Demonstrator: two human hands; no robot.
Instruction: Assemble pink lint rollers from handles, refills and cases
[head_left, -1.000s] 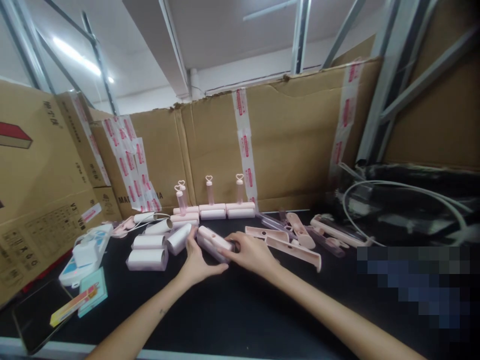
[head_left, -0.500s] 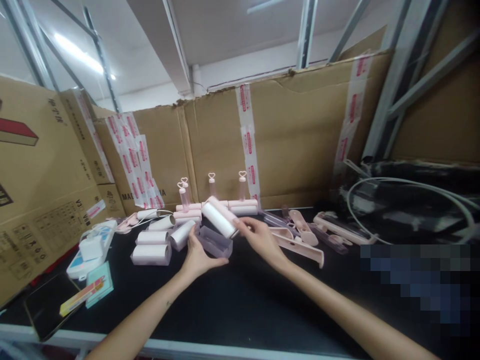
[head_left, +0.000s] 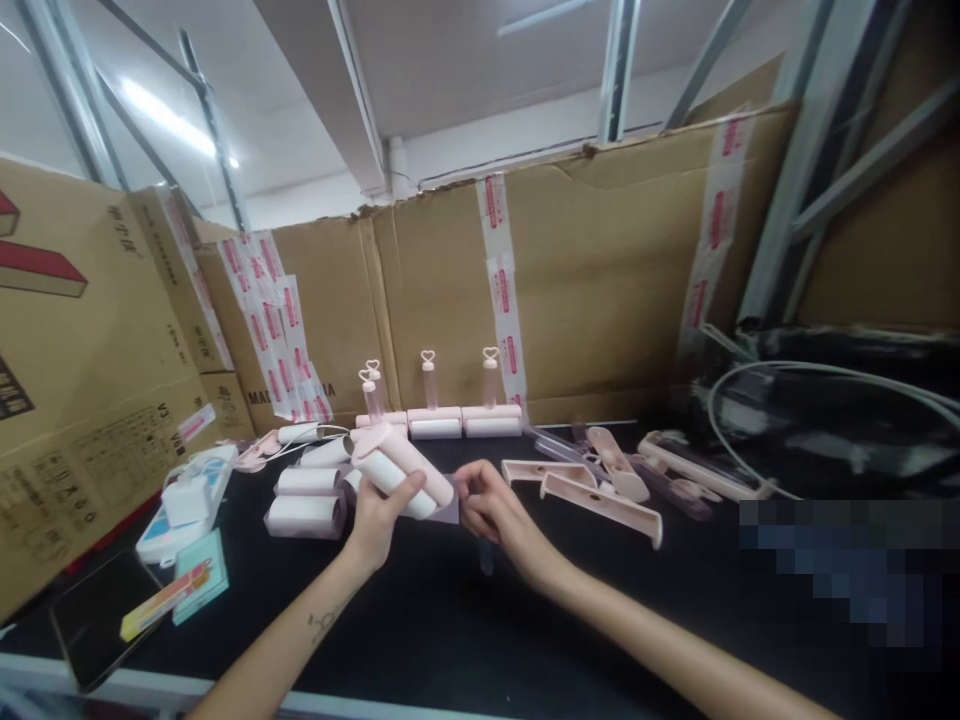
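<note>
My left hand is wrapped around a pink lint-roller head with a white roll, held tilted above the black table. My right hand is pinched on a clear plastic cover just right of that roll. Loose white rolls lie to the left of my left hand. Pink roller handles lie to the right of my right hand. Finished pink rollers with heart-topped handles stand upright at the back against the cardboard.
Cardboard boxes wall the table on the left and back. A white charger on a pack, a teal card and a dark phone lie at the front left. White cable and black plastic fill the right.
The roll passed from my right hand to my left hand and came nearer. My right hand took hold of the clear cover, which left the table.
</note>
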